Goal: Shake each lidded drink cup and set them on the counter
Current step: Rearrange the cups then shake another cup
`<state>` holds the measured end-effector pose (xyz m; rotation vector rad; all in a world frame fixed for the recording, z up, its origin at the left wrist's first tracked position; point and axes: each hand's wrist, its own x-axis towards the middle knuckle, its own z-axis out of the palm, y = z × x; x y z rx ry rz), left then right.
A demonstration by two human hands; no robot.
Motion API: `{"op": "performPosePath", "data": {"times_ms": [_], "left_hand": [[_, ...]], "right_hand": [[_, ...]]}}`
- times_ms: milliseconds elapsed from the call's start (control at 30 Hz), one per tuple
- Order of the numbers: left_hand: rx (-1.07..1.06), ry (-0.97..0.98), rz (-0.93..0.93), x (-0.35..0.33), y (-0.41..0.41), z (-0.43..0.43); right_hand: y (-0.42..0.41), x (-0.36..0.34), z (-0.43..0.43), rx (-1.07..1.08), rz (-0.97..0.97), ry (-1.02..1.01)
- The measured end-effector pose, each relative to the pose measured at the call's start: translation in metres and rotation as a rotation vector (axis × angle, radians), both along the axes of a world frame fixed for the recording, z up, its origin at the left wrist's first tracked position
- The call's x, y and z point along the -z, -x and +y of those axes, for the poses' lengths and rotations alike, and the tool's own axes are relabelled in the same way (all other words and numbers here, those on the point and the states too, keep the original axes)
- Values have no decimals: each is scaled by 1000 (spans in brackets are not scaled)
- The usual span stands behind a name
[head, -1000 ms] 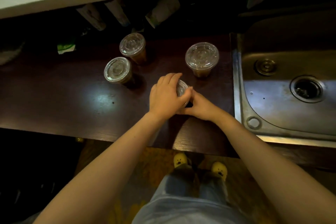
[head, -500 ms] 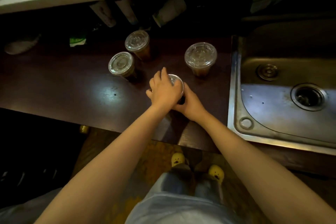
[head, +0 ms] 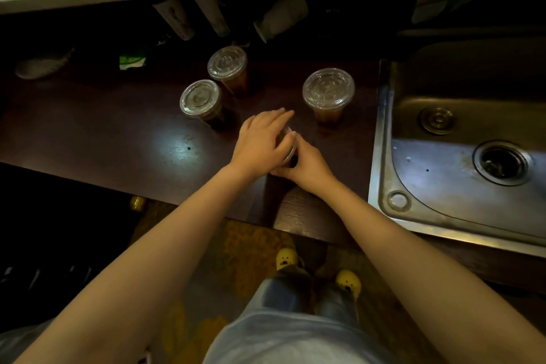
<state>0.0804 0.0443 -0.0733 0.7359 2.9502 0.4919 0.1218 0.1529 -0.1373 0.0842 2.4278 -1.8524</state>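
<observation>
The held cup (head: 289, 147) stands near the middle of the dark wooden counter (head: 118, 133), toward its near edge. Both hands cover most of it; only a short arc of the clear lid rim and a strip of dark wall show between them. Whether its base touches the counter cannot be told.

The left hand (head: 260, 145) lies flat on top of the lid. Its fingers (head: 277, 115) are extended and point to the far right. They are slightly blurred.

The right hand (head: 308, 162) wraps the right side of the held cup. Its thumb lies along the lid rim and its fingers curl round the wall, gripping it.

Three more lidded cups stand upright on the counter, apart from one another, each with brown liquid:
- The far cup (head: 227, 63) stands nearest the back of the counter.
- The left cup (head: 201, 97) stands just beside the far cup, on its near left.
- The right cup (head: 328, 87) stands far right of the hands, near the sink.

The steel sink (head: 379, 133) adjoins the right end of the counter. Its open drain (head: 501, 163) lies in the basin, with a round plug (head: 437, 120) on its far left. A green packet (head: 132, 59) lies at the back of the counter, left of the cups.
</observation>
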Motion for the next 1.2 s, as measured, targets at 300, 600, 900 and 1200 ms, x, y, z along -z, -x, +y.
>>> {"op": "performPosePath", "data": {"times_ms": [300, 600, 900, 1200], "left_hand": [[-225, 4, -64, 3, -5, 13], [-308, 73, -25, 7, -2, 19], [-303, 32, 12, 9, 1, 19], [-269, 32, 55, 13, 3, 14]], "right_hand": [[-8, 10, -6, 71, 73, -43], [-1, 3, 2, 24, -10, 115], [8, 6, 7, -98, -78, 137], [11, 6, 8, -123, -94, 194]]}}
